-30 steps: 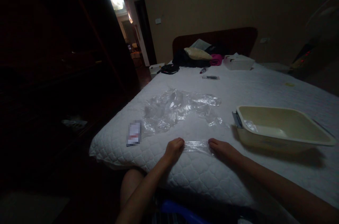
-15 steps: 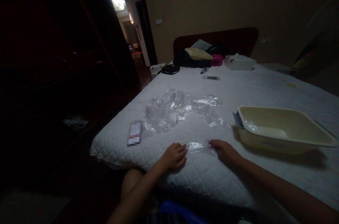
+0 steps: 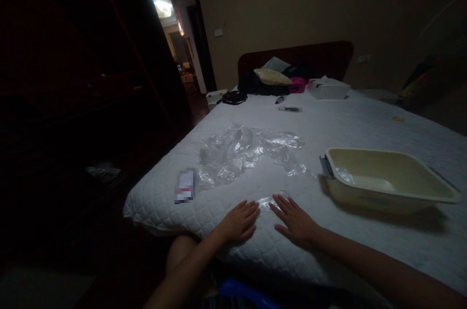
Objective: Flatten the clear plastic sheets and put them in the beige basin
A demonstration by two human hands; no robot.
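A small clear plastic bag lies flat near the front edge of the bed, partly hidden under my fingers. My left hand rests palm down at its left end, fingers stretched out. Spread over its right part, my right hand presses down with the fingers apart. Beyond both hands, a loose heap of clear plastic bags covers part of the quilted white bedspread. Left of the heap is a flat rectangular thing, blurred out, perhaps a phone.
To the right stands a cream plastic bin with grey handles and some clear plastic inside. Further back lie a packaged pen-like item, a black pouch, a white box and a yellowish pillow-like thing on dark cloth.
My right hand has let go of the bag's right end, moved left and flattened out onto it. My left hand has stayed nearly in place.
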